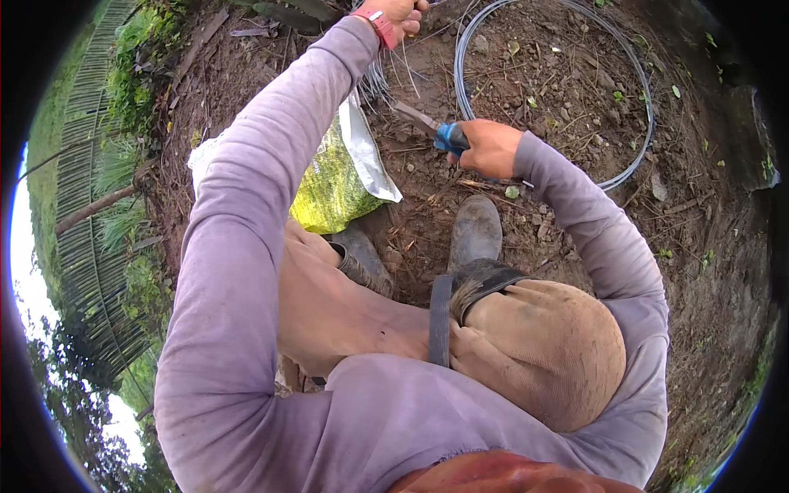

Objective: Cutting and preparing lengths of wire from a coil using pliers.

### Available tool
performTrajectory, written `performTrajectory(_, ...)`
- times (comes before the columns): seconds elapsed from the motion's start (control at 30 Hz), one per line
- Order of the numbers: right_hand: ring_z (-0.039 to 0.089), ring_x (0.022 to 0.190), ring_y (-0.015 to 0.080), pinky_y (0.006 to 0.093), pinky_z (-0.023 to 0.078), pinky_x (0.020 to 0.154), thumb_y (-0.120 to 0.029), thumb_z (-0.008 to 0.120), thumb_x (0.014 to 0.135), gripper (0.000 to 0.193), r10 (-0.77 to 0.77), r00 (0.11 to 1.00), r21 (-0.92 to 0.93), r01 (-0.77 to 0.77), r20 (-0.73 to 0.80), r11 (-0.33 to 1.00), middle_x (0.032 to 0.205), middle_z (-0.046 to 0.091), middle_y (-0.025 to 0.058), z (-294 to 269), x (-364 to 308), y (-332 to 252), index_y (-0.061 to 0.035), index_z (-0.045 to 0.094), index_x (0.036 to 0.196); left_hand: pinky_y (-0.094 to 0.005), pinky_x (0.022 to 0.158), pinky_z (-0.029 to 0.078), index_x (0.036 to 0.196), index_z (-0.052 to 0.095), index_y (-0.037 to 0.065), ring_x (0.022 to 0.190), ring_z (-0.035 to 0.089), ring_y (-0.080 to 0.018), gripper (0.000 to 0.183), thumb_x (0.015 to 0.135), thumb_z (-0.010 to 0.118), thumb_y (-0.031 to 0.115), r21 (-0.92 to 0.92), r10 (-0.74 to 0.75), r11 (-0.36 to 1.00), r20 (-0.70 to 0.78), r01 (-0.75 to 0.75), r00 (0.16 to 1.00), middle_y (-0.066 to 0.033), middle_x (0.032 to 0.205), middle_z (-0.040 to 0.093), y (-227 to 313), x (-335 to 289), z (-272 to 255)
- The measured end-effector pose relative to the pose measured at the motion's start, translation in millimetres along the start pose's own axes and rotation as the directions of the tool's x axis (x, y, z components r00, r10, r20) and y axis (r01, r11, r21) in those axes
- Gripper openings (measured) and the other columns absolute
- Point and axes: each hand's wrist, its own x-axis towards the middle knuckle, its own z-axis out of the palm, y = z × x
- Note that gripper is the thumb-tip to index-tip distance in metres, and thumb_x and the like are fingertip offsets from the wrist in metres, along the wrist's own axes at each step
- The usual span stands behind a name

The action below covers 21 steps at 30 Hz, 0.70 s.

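Note:
My right hand (491,149) is wrapped round the blue handles of a pair of pliers (449,138), whose grey jaws point up and left. At the top edge of the picture, my left hand (398,15) has its fingers curled, and part of it is cut off. What it pinches, if anything, I cannot make out. Just below that hand, a bunch of thin grey wire pieces (376,85) sticks up by a yellow-green and white sack (339,177). Beyond my right hand, a large coil of grey wire (462,70) lies on the soil.
Brown soil (559,107) with twigs and small leaves surrounds my boots (476,228). On the left are green plants (136,66) and a fence-like row of bamboo poles (86,246). A dark sheet-like thing (760,135) is at the far right.

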Motion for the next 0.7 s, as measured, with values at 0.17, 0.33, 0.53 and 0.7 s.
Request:
performTrajectory(0.17,0.061,0.093,0.0197,0.0339,0.051,0.081,-0.011,0.056,0.081,0.040,-0.019,0.891,0.681,-0.332,0.453,0.653,0.105,0.062,0.0092,-2,-11,17,0.0010,0.048,0.118,-0.0193,0.036,0.020,0.106,0.053,0.009,0.042,0.026,-0.0052,0.016,0.094,0.041,0.010,0.048,-0.108,0.993,-0.025,0.109,0.994,0.0011,0.062,0.044,28,-45,-14)
performTrajectory(0.33,0.061,0.082,0.0258,0.0374,0.046,0.075,-0.025,0.059,0.081,0.035,0.099,0.969,0.181,-0.058,-0.228,0.982,0.090,0.062,0.0161,-43,-6,35,0.0017,0.056,0.104,-0.0195,0.046,0.036,0.120,0.052,0.006,0.054,0.041,-0.0060,0.028,0.094,0.045,0.018,0.286,0.009,0.958,0.000,-0.009,1.000,0.0031,0.075,0.049,42,-122,-32)
performTrajectory(0.53,0.059,0.094,0.0352,0.0401,0.044,0.083,-0.035,0.059,0.085,0.046,0.011,0.783,-0.122,-0.111,-0.622,0.986,0.098,0.062,0.0221,-89,21,25,-0.0004,0.052,0.115,-0.0219,0.040,0.040,0.120,0.050,0.002,0.047,0.045,-0.0058,0.030,0.094,0.046,0.016,0.237,0.042,0.971,-0.033,-0.033,0.999,0.0000,0.073,0.053,29,-172,-21)
performTrajectory(0.7,0.057,0.101,0.0356,0.0411,0.044,0.087,-0.033,0.058,0.085,0.044,-0.015,0.723,-0.219,-0.190,-0.691,0.957,0.105,0.060,0.0209,-99,31,4,-0.0007,0.052,0.114,-0.0260,0.045,0.044,0.118,0.052,0.002,0.049,0.048,-0.0088,0.030,0.090,0.046,0.013,0.227,0.017,0.974,-0.025,-0.011,1.000,-0.0035,0.075,0.058,23,-180,-17)
